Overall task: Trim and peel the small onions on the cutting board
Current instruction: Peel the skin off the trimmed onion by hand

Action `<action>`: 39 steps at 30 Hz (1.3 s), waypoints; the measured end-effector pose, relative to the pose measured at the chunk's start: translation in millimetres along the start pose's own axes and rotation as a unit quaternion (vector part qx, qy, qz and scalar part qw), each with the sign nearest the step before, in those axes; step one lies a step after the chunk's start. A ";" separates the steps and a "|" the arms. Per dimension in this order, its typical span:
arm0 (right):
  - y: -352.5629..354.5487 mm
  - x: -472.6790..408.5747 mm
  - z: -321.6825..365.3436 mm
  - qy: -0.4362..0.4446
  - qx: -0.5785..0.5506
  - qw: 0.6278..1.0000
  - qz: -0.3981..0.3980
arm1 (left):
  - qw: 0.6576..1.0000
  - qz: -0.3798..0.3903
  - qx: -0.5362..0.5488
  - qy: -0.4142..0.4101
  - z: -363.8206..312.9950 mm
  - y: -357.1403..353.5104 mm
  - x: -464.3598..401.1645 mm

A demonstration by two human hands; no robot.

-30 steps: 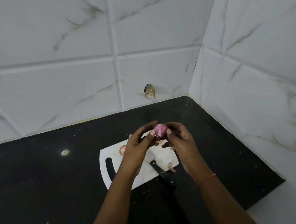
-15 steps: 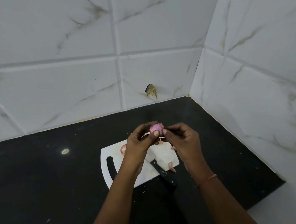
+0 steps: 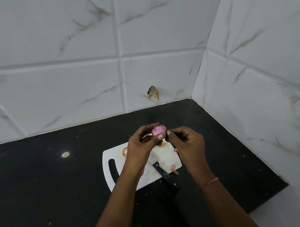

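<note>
A kitchen: tiled walls (image 3: 73, 86), black countertop (image 3: 44, 181), cutting board (image 3: 164, 158).

A black counter (image 3: 44, 181) runs into a tiled corner; a white board (image 3: 113, 154) lies on it below the raised hands, its slot handle on the left; a knife (image 3: 165, 175) lies below and just right of where the onion is held, blade on the board, black handle jutting past the near edge over the counter; a pale spot (image 3: 65, 154) shows well to the left; small white flecks are scattered nearer the person.
</note>
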State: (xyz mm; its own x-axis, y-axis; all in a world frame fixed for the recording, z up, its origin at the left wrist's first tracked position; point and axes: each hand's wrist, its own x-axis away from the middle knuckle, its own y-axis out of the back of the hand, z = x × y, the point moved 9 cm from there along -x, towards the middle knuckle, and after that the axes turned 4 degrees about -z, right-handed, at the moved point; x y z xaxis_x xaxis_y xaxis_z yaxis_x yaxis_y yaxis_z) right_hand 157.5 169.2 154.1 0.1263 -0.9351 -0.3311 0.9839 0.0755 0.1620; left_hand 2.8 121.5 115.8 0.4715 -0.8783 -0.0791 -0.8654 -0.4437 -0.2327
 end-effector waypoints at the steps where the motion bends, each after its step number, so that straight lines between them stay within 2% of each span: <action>1: 0.3 0.3 0.0 -0.003 -0.005 1.000 -0.003 | 1.000 0.001 -0.002 -0.006 -2.0 -0.2 0.5; 10: -21.4 4.1 -12.0 -0.122 -0.130 0.981 0.081 | 0.991 0.036 -0.074 -0.109 -26.5 -7.8 3.6; 14: -16.0 3.4 -10.9 -0.127 -0.154 0.977 0.073 | 0.990 0.051 -0.080 -0.102 -27.3 -8.3 5.1; 23: -12.1 1.0 -8.5 -0.097 -0.139 0.984 0.050 | 0.991 0.009 -0.085 -0.099 -24.6 -1.3 3.9; 29: -14.4 1.9 -13.2 -0.126 -0.164 0.977 0.052 | 0.990 -0.018 -0.110 -0.086 -20.4 4.6 0.3; 39: -15.7 1.7 -13.8 -0.137 -0.171 0.975 0.044 | 0.990 0.001 -0.110 -0.084 -20.8 1.5 0.7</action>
State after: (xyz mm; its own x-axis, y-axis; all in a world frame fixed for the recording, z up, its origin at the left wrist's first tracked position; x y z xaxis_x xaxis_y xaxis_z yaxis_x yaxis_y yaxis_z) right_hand 144.0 171.3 138.1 0.2199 -0.9736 -0.0608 0.9613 0.2269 -0.1560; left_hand -1.7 116.4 135.5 0.4751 -0.8455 -0.2437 -0.8737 -0.4862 -0.0164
